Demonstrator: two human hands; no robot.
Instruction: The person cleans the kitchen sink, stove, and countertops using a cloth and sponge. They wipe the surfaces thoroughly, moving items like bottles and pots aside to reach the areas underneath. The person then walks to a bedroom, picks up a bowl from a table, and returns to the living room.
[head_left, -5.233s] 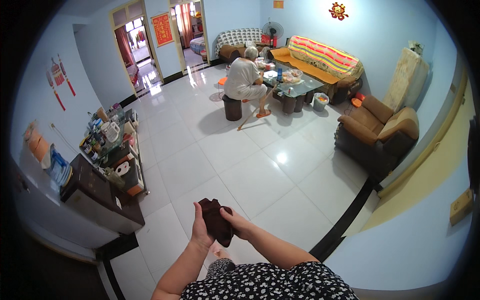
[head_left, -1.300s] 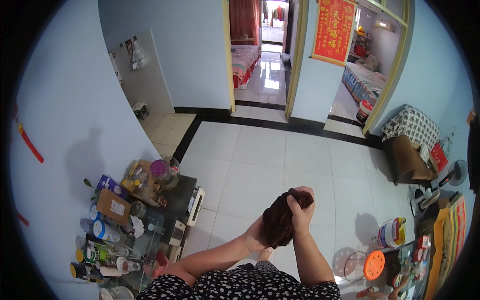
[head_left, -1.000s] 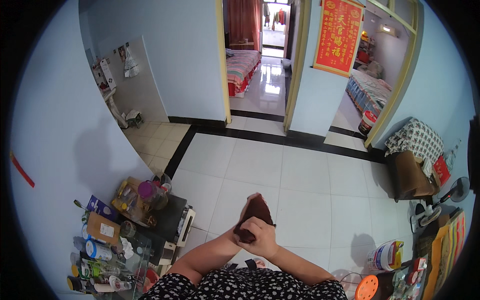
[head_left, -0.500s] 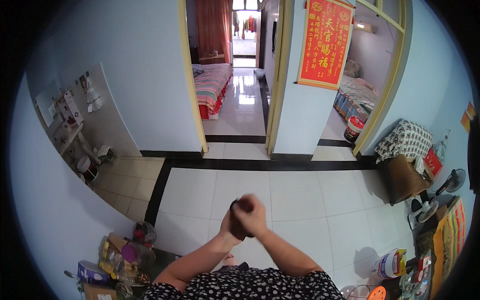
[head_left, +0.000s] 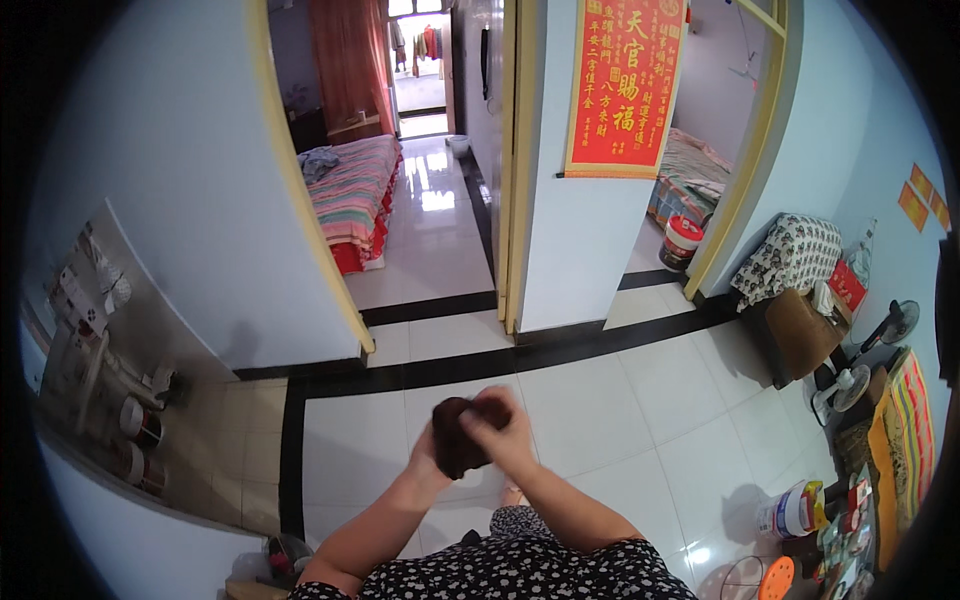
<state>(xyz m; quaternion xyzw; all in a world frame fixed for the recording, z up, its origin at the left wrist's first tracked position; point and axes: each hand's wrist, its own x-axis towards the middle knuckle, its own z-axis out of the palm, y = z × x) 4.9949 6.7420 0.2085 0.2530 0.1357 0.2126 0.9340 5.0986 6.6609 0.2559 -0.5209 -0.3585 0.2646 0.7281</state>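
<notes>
A dark brown bundle [head_left: 458, 447], soft-looking like a wadded cloth, is held in front of my body at the middle of the head view. My left hand [head_left: 427, 456] cups it from the left and below, with most of its fingers hidden behind the bundle. From the right, my right hand [head_left: 508, 432] presses on it, the thumb lying across its front. Motion blurs the fingers slightly, and the exact kind of the bundle cannot be made out.
Ahead, two doorways with yellow frames flank a wall bearing a red scroll [head_left: 627, 85]. A striped bed [head_left: 355, 190] stands beyond the left one. On the right are a brown chair [head_left: 800, 325], a fan [head_left: 850, 388], a white bucket [head_left: 790, 508] and a cluttered table [head_left: 845, 540].
My viewpoint has moved forward and tilted, so the doorways look nearer and slanted. More of the brown bundle shows between my hands, which still hold it.
</notes>
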